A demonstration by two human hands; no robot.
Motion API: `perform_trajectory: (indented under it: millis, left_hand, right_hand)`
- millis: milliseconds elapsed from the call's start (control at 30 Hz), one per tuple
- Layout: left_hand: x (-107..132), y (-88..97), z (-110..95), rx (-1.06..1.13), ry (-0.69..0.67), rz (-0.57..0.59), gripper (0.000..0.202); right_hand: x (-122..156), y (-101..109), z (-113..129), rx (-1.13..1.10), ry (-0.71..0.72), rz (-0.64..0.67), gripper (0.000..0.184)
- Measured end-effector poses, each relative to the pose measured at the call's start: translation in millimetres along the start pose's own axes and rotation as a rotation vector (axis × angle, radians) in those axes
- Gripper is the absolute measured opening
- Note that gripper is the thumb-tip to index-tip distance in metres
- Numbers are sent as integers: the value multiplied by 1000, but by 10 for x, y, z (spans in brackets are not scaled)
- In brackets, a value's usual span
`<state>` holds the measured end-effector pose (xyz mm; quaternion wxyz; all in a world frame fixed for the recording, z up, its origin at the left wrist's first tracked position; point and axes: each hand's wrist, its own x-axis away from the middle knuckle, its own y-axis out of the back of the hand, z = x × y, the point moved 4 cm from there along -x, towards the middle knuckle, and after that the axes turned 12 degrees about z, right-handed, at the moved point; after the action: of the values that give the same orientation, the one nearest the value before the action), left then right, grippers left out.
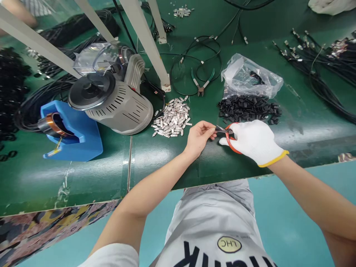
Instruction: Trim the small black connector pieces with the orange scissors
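Note:
My bare left hand (198,138) pinches a small dark part between thumb and fingers, just above the green table's (172,163) front edge. My right hand (254,141), in a white glove with a yellow cuff, grips orange-handled scissors (228,136) whose short blades point left and meet the pinched part. A pile of small silver metal pieces (172,118) lies just left of and beyond my left hand. A pile of small black plastic pieces (249,108) lies just beyond my right hand.
A grey round machine (116,100) stands at left, beside a blue tape holder (72,129) with an amber tape roll. Green-handled pliers (202,82), a clear plastic bag (250,76), black cable bundles (319,59) and white frame bars (144,37) lie farther back.

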<state>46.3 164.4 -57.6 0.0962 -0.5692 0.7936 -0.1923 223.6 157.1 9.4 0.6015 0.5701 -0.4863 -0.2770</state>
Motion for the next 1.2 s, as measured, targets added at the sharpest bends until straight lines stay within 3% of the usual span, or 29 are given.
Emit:
perform_trajectory:
  millis: [433, 767, 1200]
  left_hand:
    - [-7, 12, 17, 9, -17, -6, 32]
    - [-14, 35, 38, 9, -11, -5, 33]
    - [-13, 40, 37, 35, -14, -2, 35]
  right_hand:
    - [-30, 101, 38, 117, 29, 65, 70]
    - [-42, 73, 51, 144, 78, 59, 69]
    - [-66, 0, 57, 97, 31, 170, 78]
